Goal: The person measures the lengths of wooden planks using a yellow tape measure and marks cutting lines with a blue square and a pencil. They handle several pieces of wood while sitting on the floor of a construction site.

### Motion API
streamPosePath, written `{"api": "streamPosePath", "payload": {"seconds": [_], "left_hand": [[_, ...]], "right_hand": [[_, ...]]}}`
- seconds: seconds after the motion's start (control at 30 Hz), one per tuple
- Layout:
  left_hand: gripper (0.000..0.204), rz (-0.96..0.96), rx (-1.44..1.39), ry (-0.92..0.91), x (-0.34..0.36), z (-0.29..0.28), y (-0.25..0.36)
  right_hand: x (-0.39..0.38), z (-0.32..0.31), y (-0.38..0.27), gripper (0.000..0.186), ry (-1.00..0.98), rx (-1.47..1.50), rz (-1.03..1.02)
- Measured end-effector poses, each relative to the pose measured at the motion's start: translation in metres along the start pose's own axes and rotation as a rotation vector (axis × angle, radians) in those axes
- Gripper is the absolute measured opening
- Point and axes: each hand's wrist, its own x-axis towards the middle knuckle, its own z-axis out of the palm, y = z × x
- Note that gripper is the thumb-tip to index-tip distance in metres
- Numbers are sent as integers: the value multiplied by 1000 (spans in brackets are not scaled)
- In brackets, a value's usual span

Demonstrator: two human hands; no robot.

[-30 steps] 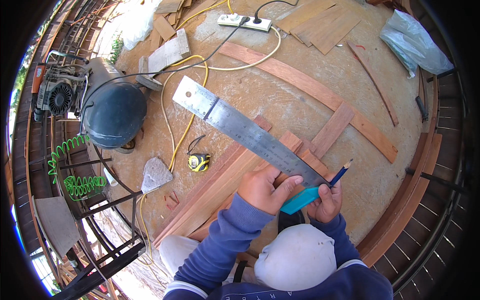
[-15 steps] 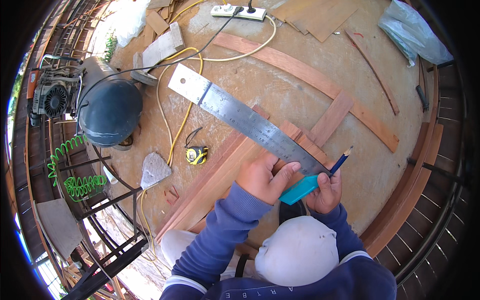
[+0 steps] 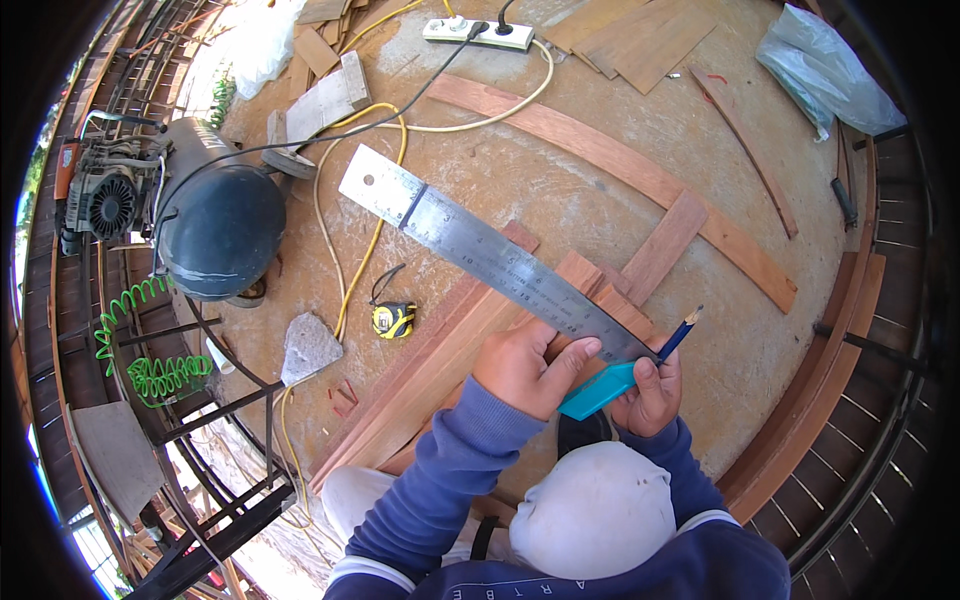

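Observation:
A steel try square (image 3: 480, 250) with a teal handle (image 3: 595, 390) slants above reddish wooden boards (image 3: 420, 400). My left hand (image 3: 525, 365) is closed round the lower part of its blade, thumb on top. My right hand (image 3: 650, 390) grips the handle end, with a dark blue pencil (image 3: 680, 335) held upright in it, tip pointing away from me. A yellow-and-black tape measure (image 3: 393, 319) lies on the floor left of the boards, beside a rough stone (image 3: 310, 348). My white-trousered knee (image 3: 590, 510) is below my hands.
An air compressor (image 3: 220, 230) with coiled green hose (image 3: 165, 375) stands left, by black metal framework (image 3: 215, 420). A power strip (image 3: 475, 36), cords and plywood pieces (image 3: 630, 50) lie at the top. A crossed pair of planks (image 3: 740, 260), plastic bag (image 3: 830, 75) and curved timber rim (image 3: 820, 380) are right.
The view has shifted slightly, moving the surroundings a little up and left in the picture. The square and both hands show only small shifts, with the same grip throughout.

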Motion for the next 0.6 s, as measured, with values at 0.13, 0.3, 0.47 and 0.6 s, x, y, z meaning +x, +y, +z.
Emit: {"api": "streamPosePath", "payload": {"seconds": [0.13,0.3,0.47,0.6], "left_hand": [[25,12,10,7,2,0,0],[29,-17,18,-19,9,-2,-7],[27,-13,38,-24,9,-2,-8],[29,3,28,-5,8,0,-13]], "right_hand": [[0,3,1,26,13,-21,-25],[1,8,-2,26,54,-58,-29],[2,8,-5,27,25,-23,-6],[2,9,-3,27,52,-33,-14]]}}
